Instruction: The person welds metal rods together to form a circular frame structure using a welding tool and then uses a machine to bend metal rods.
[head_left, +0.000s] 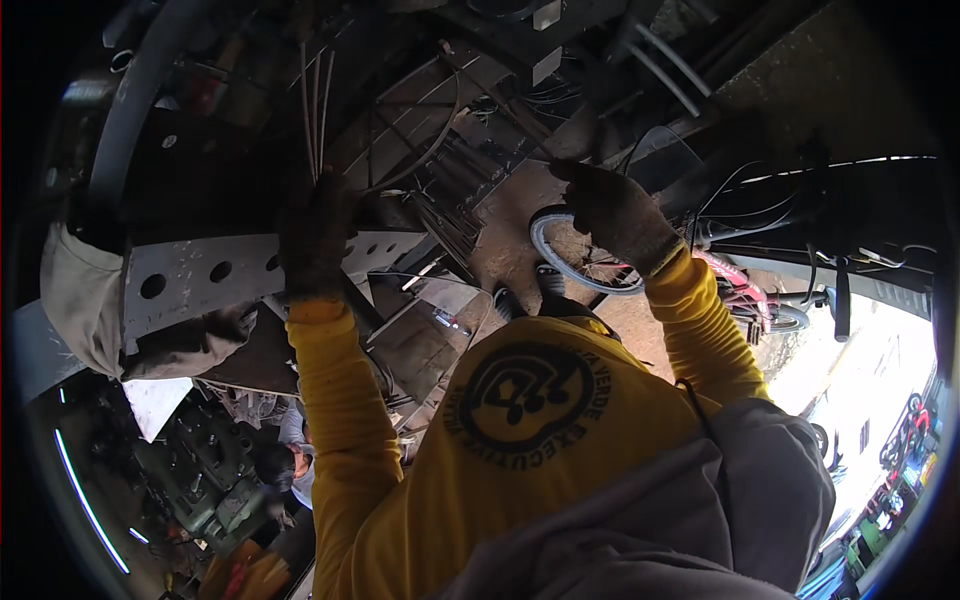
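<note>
Both hands wear dark work gloves and reach forward from yellow sleeves. My left hand [318,235] is closed around the lower ends of several thin metal rods [318,105], which stand up from it; a grey metal beam with round holes [195,270] runs beside that wrist. My right hand [615,212] is raised further right, its fingers curled. A thin dark bar [505,108] slants down toward its fingertips; shadow hides whether the fingers grip it. Between the hands, a curved metal frame [445,135] lies among dark metal pieces.
A bicycle wheel [545,243] is below my right hand, near a red bicycle [738,285]. Grey cloth [80,305] drapes over the beam's left end. Another person [298,455] is at the lower left, by green machinery [205,480]. Cables [745,210] hang at the right.
</note>
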